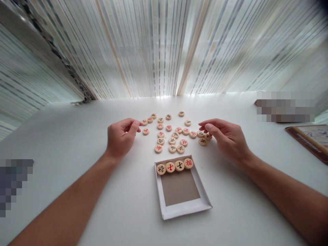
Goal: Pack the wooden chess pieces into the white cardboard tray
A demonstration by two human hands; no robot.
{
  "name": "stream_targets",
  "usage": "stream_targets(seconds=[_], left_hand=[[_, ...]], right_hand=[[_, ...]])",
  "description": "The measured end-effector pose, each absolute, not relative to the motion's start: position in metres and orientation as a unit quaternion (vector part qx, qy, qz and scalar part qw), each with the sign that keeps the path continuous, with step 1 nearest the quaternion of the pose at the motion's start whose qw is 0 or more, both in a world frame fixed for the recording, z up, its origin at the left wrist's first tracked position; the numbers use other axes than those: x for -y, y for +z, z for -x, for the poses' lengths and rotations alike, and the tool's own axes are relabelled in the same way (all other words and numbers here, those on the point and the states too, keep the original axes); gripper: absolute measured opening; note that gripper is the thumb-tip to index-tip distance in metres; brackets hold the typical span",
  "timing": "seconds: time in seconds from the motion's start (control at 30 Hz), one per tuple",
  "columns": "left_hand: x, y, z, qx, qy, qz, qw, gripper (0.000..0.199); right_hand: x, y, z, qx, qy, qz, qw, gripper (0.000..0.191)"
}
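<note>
My left hand [121, 136] is closed, its fingers curled and thumb tucked in, left of the scattered round xiangqi pieces. What it holds, if anything, is hidden. Beside its fingertips lie a red-marked piece [146, 132] and another piece [145, 122]. On the right, my right hand [228, 136] hovers with loosely bent fingers apart, just above several black-marked pieces, one being a piece [202, 141] below its thumb. A shallow white box [179, 207] with a brown base stands nearer me. Along its far edge sit a black piece [161, 169], two 士 pieces [170, 167] and a red 相 piece [189, 163].
Loose pieces spread over the middle of the white table [123, 201]. A patterned card or booklet [311, 140] lies at the right edge, near a blurred-out item [285, 107]. Another blurred item [14, 182] is at left. A striped string curtain [153, 48] hangs behind.
</note>
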State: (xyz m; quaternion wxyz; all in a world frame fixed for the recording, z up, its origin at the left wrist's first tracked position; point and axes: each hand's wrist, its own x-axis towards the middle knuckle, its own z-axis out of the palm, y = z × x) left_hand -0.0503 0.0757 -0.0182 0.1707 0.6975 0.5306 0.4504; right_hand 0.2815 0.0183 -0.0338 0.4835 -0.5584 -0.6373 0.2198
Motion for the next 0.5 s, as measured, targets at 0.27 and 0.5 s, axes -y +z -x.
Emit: stream_targets(seconds=[0.27, 0.5], left_hand=[[-0.079, -0.025, 0.052, -0.54, 0.43, -0.704, 0.168, 0.03], [-0.08, -0.026, 0.055, -0.546, 0.419, -0.708, 0.156, 0.028]], right_hand=[[-0.022, -0.035, -0.281, 0.639, 0.202, 0.567, 0.479, 0.026], [-0.029, -0.041, -0.282, 0.62, 0.197, 0.573, 0.498, 0.029]])
